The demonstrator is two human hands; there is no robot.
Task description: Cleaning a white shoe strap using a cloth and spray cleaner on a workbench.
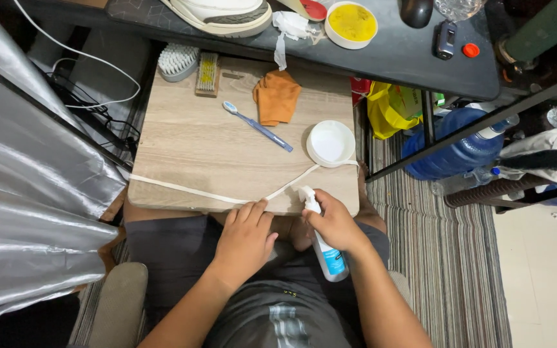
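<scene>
My right hand [336, 222] grips a white spray bottle [327, 254] with a blue label, its nozzle aimed at the front edge of a small wooden table [195, 148]. A long white shoelace [188, 190] lies stretched across that edge. My left hand [246, 235] pinches the lace near its middle. Beside the lace's right end sits a white bowl [330, 143]. Farther back lie a blue toothbrush [259, 127] and an orange cloth [276, 96].
Two scrub brushes [191, 64] rest at the table's back edge. A dark shelf [369, 61] behind holds a white sneaker [220, 14] and a tub of yellow paste [352, 24]. A blue water jug [459, 145] stands right, silver fabric [27, 193] hangs left.
</scene>
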